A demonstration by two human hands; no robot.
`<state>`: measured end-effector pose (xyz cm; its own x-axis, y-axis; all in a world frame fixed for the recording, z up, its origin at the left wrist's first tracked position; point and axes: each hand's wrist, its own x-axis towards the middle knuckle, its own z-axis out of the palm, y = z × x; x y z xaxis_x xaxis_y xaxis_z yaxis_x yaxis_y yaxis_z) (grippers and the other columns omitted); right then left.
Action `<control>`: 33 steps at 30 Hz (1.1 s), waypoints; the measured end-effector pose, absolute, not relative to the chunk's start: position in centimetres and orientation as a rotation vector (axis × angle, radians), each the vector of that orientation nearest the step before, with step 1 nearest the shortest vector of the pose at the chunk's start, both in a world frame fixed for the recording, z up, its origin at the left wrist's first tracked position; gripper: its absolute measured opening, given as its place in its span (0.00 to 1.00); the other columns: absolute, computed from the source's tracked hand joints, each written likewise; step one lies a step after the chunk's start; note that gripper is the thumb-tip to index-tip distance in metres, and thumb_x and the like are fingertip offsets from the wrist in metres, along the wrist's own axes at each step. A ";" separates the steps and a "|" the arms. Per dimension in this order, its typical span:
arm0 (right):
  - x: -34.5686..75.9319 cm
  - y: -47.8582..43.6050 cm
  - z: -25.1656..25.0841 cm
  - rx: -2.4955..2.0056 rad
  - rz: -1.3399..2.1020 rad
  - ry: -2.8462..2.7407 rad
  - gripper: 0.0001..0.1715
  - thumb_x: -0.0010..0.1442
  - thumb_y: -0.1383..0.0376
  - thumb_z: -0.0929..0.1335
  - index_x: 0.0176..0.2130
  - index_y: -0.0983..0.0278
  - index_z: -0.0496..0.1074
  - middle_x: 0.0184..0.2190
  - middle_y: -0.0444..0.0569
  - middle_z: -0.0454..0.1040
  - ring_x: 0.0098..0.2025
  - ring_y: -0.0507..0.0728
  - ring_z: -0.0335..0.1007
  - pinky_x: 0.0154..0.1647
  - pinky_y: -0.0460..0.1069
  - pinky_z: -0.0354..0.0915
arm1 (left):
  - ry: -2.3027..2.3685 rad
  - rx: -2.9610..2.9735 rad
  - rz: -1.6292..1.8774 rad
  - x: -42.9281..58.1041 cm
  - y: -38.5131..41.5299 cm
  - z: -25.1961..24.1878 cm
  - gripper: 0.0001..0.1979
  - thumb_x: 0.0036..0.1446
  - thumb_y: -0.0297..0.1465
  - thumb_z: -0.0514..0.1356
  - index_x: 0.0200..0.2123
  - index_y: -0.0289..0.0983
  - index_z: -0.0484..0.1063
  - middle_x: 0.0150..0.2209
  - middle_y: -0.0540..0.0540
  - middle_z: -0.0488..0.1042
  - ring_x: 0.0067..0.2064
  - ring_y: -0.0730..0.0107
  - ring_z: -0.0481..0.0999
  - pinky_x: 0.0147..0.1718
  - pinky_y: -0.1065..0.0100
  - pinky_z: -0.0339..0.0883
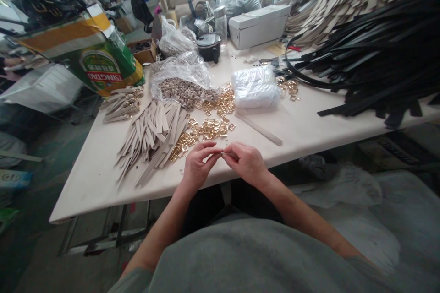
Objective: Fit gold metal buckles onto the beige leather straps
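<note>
My left hand and my right hand meet at the table's front edge, thumbs and fingertips pinched together. Whatever lies between the fingertips is small and mostly hidden, so I cannot make it out. Just beyond my left hand spreads a pile of gold-coloured buckles. To its left lies a fanned stack of beige strips. A single beige strip rests on the table past my right hand.
Small beige loops spill from a clear plastic bag. A white plastic-wrapped packet sits mid-table. Black straps overhang the right side. A green carton stands at left; a white box and black lidded pot are behind.
</note>
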<state>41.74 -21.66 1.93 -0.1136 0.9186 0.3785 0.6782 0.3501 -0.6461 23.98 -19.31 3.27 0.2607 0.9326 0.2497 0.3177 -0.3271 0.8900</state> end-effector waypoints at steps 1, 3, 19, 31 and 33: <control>41.7 -21.7 1.8 -1.409 0.416 -1.856 0.06 0.62 0.66 0.69 0.32 0.61 0.74 0.29 0.45 0.77 0.31 0.53 0.71 0.35 0.47 0.61 | 1.157 1.834 1.084 24.1 -19.3 3.3 0.06 0.57 0.33 0.65 0.36 0.46 0.84 0.45 0.43 0.78 0.47 0.60 0.76 0.49 0.61 0.69; 41.8 -21.7 1.8 -1.415 0.447 -1.842 0.05 0.62 0.65 0.69 0.33 0.61 0.74 0.29 0.45 0.77 0.31 0.53 0.71 0.35 0.47 0.61 | 1.185 1.873 1.128 24.3 -19.5 3.6 0.05 0.55 0.32 0.66 0.35 0.47 0.83 0.44 0.43 0.78 0.46 0.59 0.76 0.51 0.58 0.68; 42.6 -23.2 3.5 -1.334 0.647 -1.715 0.04 0.59 0.64 0.71 0.37 0.61 0.77 0.30 0.44 0.78 0.30 0.53 0.72 0.33 0.46 0.64 | 1.141 1.204 0.991 23.0 -20.3 3.7 0.17 0.54 0.45 0.66 0.29 0.36 0.76 0.25 0.48 0.76 0.27 0.69 0.76 0.32 0.67 0.72; 41.7 -23.3 3.0 -1.337 0.528 -1.827 0.03 0.64 0.64 0.69 0.40 0.59 0.75 0.34 0.46 0.79 0.36 0.55 0.75 0.37 0.47 0.65 | 1.074 1.130 0.967 24.2 -20.8 2.7 0.14 0.53 0.42 0.67 0.27 0.36 0.76 0.23 0.49 0.76 0.25 0.72 0.74 0.30 0.69 0.72; 41.9 -23.3 3.0 -1.332 0.550 -1.845 0.03 0.64 0.65 0.69 0.37 0.59 0.75 0.33 0.45 0.78 0.35 0.54 0.74 0.37 0.47 0.65 | 1.067 1.156 0.954 24.3 -20.8 2.4 0.14 0.53 0.41 0.66 0.27 0.36 0.76 0.23 0.49 0.76 0.26 0.72 0.74 0.31 0.69 0.71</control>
<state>41.87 -23.33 2.98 -0.1475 0.9294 0.3383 0.5922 0.3569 -0.7224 24.27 -20.81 2.44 0.2339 0.9611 -0.1471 -0.0386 0.1603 0.9863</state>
